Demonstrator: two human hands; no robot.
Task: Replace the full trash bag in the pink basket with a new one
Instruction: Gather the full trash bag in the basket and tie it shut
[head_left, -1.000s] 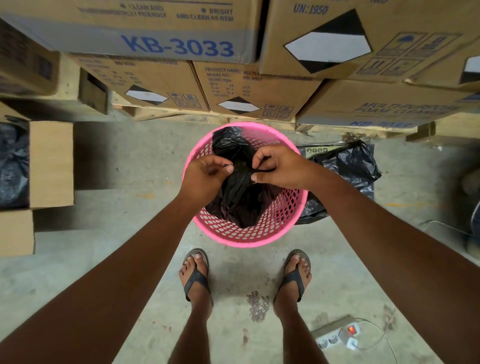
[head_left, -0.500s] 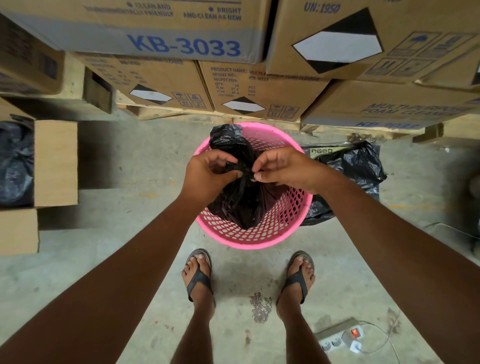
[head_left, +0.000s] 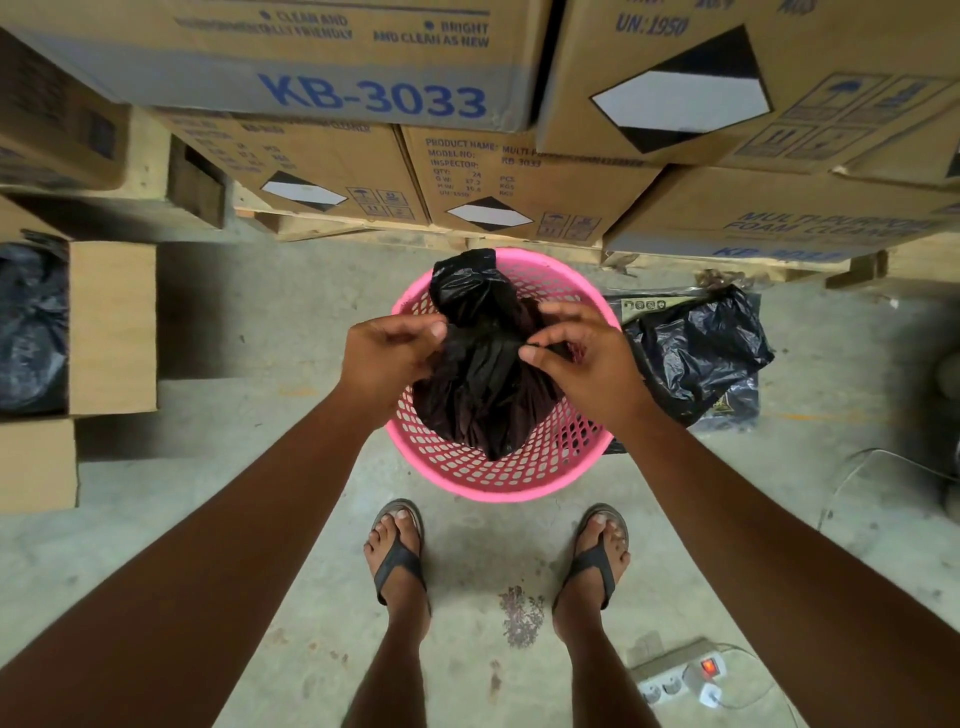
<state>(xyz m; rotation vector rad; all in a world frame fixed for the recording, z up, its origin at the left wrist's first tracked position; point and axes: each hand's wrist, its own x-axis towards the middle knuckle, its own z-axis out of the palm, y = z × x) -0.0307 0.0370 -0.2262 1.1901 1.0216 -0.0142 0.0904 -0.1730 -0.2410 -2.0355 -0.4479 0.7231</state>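
A pink perforated basket (head_left: 519, 480) stands on the concrete floor in front of my feet. A crumpled black trash bag (head_left: 483, 384) hangs inside it, its upper end lying over the far rim. My left hand (head_left: 387, 356) pinches the bag's left side, fingers closed on the plastic. My right hand (head_left: 582, 358) pinches the bag's right side between thumb and fingers. Both hands are over the basket's mouth, a short gap apart. Another black bag (head_left: 696, 348), bulging, lies on the floor just right of the basket.
Stacked cardboard boxes (head_left: 374, 93) on wooden pallets rise right behind the basket. An open box (head_left: 111, 327) with black plastic inside sits at the left. A white power strip (head_left: 680, 675) with a lit red switch and cable lies by my right foot.
My hands, which were together on the bag, have drawn apart sideways, spreading the black plastic between them. The view has shifted slightly.
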